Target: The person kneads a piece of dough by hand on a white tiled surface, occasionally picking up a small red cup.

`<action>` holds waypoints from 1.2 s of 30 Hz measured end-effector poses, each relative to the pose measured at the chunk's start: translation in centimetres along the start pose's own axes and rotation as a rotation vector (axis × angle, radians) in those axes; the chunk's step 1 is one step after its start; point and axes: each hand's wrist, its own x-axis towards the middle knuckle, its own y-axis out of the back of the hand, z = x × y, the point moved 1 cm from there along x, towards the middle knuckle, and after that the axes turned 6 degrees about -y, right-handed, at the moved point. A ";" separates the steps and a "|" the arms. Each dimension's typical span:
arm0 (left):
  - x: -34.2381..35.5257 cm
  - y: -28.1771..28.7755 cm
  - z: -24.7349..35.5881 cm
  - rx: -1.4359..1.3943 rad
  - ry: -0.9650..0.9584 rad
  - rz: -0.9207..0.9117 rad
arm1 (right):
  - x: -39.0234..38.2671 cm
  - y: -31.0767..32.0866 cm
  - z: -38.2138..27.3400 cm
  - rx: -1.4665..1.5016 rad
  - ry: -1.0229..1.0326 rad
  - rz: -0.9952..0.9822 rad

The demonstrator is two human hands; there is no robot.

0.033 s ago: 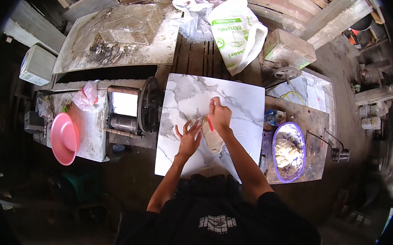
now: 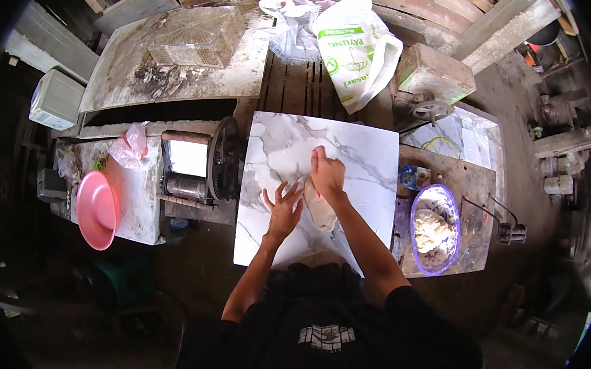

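Note:
An elongated piece of pale dough (image 2: 319,210) lies on the white marble-patterned board (image 2: 365,165) in front of me. My right hand (image 2: 326,173) is closed over the dough's far end, gripping a small red tool that the hand now mostly hides; its exact kind cannot be made out. Just left of the dough, my left hand (image 2: 284,204) has its fingers spread, with the fingertips at or against the dough's edge.
Right of the board, a purple basin (image 2: 456,233) holds more dough, beside a blue tin (image 2: 414,177). On the left stand a hand-cranked roller machine (image 2: 188,167) and a pink basin (image 2: 98,210). A white-and-green sack (image 2: 351,51) lies behind the board.
My right hand has shifted slightly left, covering the red tool that showed below it before. My left hand has hardly moved.

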 end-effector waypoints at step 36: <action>0.7 -1.2 -1.3 -0.064 -0.043 -0.048 | -8.1 2.2 2.0 -0.116 0.040 -0.194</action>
